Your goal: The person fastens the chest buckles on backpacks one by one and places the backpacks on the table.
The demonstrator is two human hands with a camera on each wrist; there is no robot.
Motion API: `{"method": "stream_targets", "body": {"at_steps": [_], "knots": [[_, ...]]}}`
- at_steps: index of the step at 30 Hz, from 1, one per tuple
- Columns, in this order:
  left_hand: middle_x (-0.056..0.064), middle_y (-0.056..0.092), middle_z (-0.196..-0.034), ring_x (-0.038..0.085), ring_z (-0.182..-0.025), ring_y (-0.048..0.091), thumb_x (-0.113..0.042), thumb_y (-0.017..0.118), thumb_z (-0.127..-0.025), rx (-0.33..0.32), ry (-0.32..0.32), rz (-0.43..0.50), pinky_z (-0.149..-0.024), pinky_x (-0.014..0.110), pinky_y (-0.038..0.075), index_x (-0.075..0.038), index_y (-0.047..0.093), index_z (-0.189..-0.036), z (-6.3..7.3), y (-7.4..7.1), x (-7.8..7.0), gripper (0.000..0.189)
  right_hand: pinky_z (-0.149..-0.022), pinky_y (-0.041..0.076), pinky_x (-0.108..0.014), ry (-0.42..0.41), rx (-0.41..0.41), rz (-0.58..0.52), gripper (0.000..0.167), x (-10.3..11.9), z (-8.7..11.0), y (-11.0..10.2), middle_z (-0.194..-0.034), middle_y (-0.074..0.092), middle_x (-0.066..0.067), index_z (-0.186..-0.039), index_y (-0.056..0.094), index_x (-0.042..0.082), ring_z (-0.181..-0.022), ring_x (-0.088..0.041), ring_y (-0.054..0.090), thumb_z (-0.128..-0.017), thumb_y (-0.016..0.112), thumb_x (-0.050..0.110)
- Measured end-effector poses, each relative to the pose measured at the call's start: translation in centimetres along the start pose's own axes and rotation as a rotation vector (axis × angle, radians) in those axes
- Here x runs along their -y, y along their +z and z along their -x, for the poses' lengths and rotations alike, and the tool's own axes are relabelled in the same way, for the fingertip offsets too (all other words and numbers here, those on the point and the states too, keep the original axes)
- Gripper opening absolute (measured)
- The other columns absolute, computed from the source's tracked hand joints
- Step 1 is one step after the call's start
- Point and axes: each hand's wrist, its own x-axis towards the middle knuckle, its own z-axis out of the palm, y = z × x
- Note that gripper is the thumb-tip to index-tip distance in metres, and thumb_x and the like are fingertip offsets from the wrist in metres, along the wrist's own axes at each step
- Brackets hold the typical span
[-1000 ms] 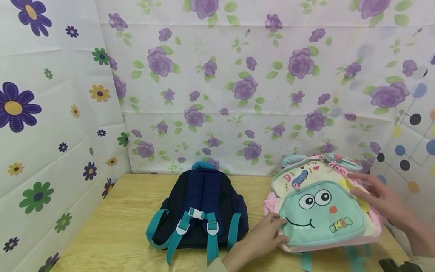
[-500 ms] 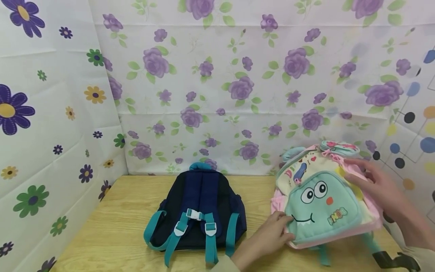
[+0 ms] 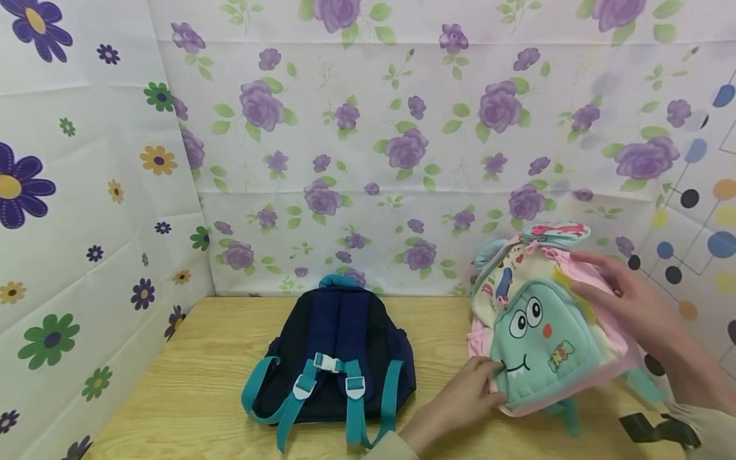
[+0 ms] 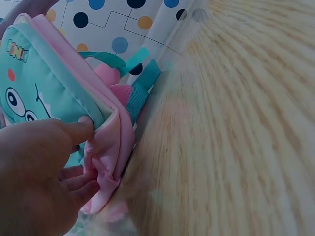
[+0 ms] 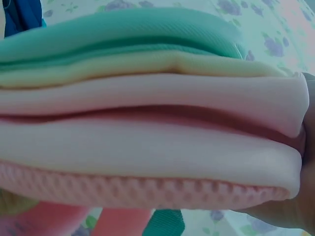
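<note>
A child's backpack (image 3: 543,364) in mint, cream and pink, with a cartoon face on its front pocket, tilts at the right of the table in the head view. My left hand (image 3: 460,402) pinches its lower left corner; the left wrist view shows the thumb (image 4: 81,130) on the front and fingers on the pink side. My right hand (image 3: 641,313) grips the pink upper right side. The right wrist view shows the bag's bottom layers (image 5: 147,93) close up, with that hand partly hidden at the right edge. Mint straps (image 4: 142,91) hang behind the bag.
A dark blue backpack (image 3: 339,326) lies left of it on the wooden table (image 3: 190,383), with teal straps and a white buckle (image 3: 326,363) facing up. Flowered cloth (image 3: 368,160) hangs behind the table, and patterned sheets stand at both sides.
Both hands have turned the pastel backpack so that its face points more to the left. Its top has risen and its right side has lifted. The dark blue backpack stays put.
</note>
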Motion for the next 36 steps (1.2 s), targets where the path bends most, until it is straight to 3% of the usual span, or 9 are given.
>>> {"method": "stream_targets", "body": {"at_steps": [4, 8, 13, 16, 20, 23, 28, 31, 36], "knots": [[-0.003, 0.05, -0.142, 0.002, -0.124, 0.05, -0.039, 0.063, -0.097, -0.01, 0.011, 0.022, -0.103, 0.02, 0.044, -0.018, 0.05, -0.143, -0.2, 0.2, -0.3, 0.052, -0.057, 0.057, -0.041, -0.01, 0.02, -0.058, 0.06, 1.1, -0.2, 0.5, -0.113, 0.056, 0.017, -0.155, 0.029, 0.034, -0.073, -0.022, 0.07, -0.102, 0.057, 0.03], [-0.001, 0.05, -0.142, 0.003, -0.125, 0.049, -0.036, 0.063, -0.098, -0.022, 0.035, 0.012, -0.102, 0.019, 0.044, -0.015, 0.049, -0.142, -0.3, 0.4, -0.6, 0.052, -0.057, 0.057, -0.04, -0.046, 0.009, -0.046, 0.06, 2.0, -0.5, 1.2, -0.117, 0.052, 0.015, -0.154, 0.032, 0.032, -0.078, -0.014, 0.069, -0.101, 0.059, 0.028], [0.001, 0.05, -0.141, 0.001, -0.119, 0.049, -0.034, 0.063, -0.098, -0.036, 0.068, -0.011, -0.096, 0.014, 0.044, -0.011, 0.048, -0.142, -0.4, 0.7, -0.5, 0.051, -0.055, 0.056, -0.04, -0.06, -0.007, -0.018, 0.061, 3.1, -0.9, 1.9, -0.122, 0.053, 0.002, -0.154, 0.034, 0.032, -0.074, -0.014, 0.067, -0.1, 0.061, 0.03], [0.002, 0.051, -0.14, -0.001, -0.114, 0.048, -0.033, 0.064, -0.098, -0.035, 0.076, -0.007, -0.092, 0.012, 0.043, -0.01, 0.048, -0.141, -0.5, 0.8, -0.4, 0.052, -0.06, 0.057, -0.035, -0.063, -0.024, -0.011, 0.061, 3.6, -1.1, 2.3, -0.135, 0.044, -0.011, -0.153, 0.035, 0.028, -0.083, -0.005, 0.063, -0.099, 0.062, 0.03], [0.002, 0.051, -0.139, -0.001, -0.112, 0.048, -0.031, 0.064, -0.097, -0.037, 0.09, 0.017, -0.09, 0.01, 0.043, -0.009, 0.046, -0.142, -0.7, 1.1, -0.3, 0.053, -0.067, 0.055, -0.027, -0.066, -0.039, 0.0, 0.061, 4.4, -1.4, 2.9, -0.145, 0.037, -0.015, -0.153, 0.037, 0.023, -0.093, 0.003, 0.055, -0.098, 0.063, 0.031], [0.001, 0.053, -0.135, -0.001, -0.112, 0.048, -0.029, 0.064, -0.097, -0.056, 0.11, 0.025, -0.088, 0.009, 0.041, -0.008, 0.048, -0.14, -0.8, 1.3, -0.2, 0.051, -0.07, 0.053, -0.024, -0.043, -0.03, 0.008, 0.063, 5.1, -1.6, 3.5, -0.145, 0.04, -0.018, -0.153, 0.036, 0.024, -0.1, -0.005, 0.054, -0.098, 0.063, 0.035], [-0.005, 0.054, -0.117, -0.003, -0.1, 0.048, -0.025, 0.067, -0.094, -0.069, 0.116, 0.057, -0.081, 0.007, 0.041, -0.007, 0.051, -0.132, -1.0, 1.5, -0.2, 0.045, -0.079, 0.048, -0.03, -0.017, -0.002, 0.015, 0.068, 6.1, -1.9, 4.3, -0.15, 0.037, -0.023, -0.154, 0.033, 0.027, -0.119, -0.036, 0.048, -0.096, 0.064, 0.042], [-0.005, 0.055, -0.108, -0.003, -0.093, 0.05, -0.019, 0.068, -0.093, -0.051, 0.122, 0.164, -0.078, 0.009, 0.043, -0.007, 0.055, -0.125, -1.3, 1.5, -0.1, 0.036, -0.086, 0.044, -0.039, -0.029, 0.004, 0.017, 0.068, 6.5, -2.2, 4.8, -0.158, 0.029, -0.02, -0.154, 0.033, 0.026, -0.129, -0.043, 0.04, -0.096, 0.064, 0.043], [-0.008, 0.059, -0.116, -0.004, -0.102, 0.055, -0.017, 0.067, -0.094, 0.004, 0.086, 0.382, -0.087, 0.014, 0.048, -0.011, 0.054, -0.129, -1.3, 1.3, 0.4, 0.037, -0.091, 0.04, -0.048, -0.065, -0.003, 0.023, 0.065, 6.9, -2.4, 5.4, -0.159, 0.029, -0.015, -0.153, 0.036, 0.025, -0.132, -0.043, 0.038, -0.096, 0.064, 0.042]]}}
